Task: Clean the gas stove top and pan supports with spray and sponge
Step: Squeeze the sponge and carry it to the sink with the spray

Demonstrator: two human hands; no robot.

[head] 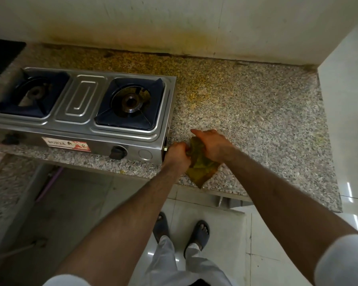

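A steel two-burner gas stove (81, 100) stands on the granite counter (256, 120), left of centre. Dark blue pan supports sit over the right burner (131, 103) and the left burner (32, 96). Just off the stove's right front corner, both my hands hold a yellow-green cloth (201, 166) over the counter's front edge. My left hand (177, 154) grips its left side with curled fingers. My right hand (213, 145) grips it from above, and the cloth's lower corner hangs down below. No spray bottle or sponge is in view.
A stained wall (174, 27) runs behind the counter, with yellowish stains on the granite behind the stove. A white panel (349, 100) bounds the counter on the right. My feet in sandals stand on the tiled floor (215, 213) below.
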